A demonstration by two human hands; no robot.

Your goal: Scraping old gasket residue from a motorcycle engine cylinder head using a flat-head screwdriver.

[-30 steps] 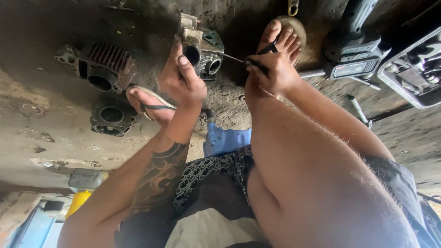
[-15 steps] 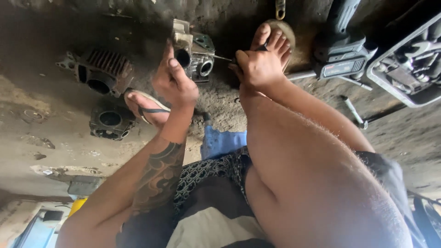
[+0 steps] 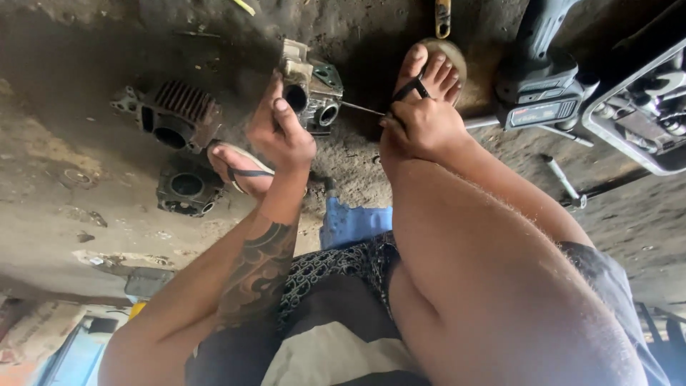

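Nearest the camera are the person's patterned shorts and a bent bare leg that fills the lower right, with a tattooed left forearm rising from 7 o'clock toward the middle. A blue cloth lies on the concrete floor just beyond the shorts, between forearm and leg. A sandalled foot rests on the floor at about 9 o'clock of the left hand, touching or nearly touching the wrist. The left hand has its fingers closed around the near side of a small grey metal engine part, a carburettor-like block with round openings, which stands on the floor at about 12 o'clock of the hand, in the upper middle of the view. At 3 o'clock of that block, the right hand pinches a thin metal rod between closed fingers, the rod's far tip reaching the block's side. The other foot, in a black-strapped sandal, sits just past the right hand at its 12 o'clock. To the left, well apart from the hands, a finned engine cylinder lies at 10 o'clock, with a second dark cylinder block nearer, beside the foot. At 2 o'clock stands a dark cordless power tool, a loose bolt-like tool near it, and a metal tray of parts at the right edge. A yellowish wrench end shows at the top.
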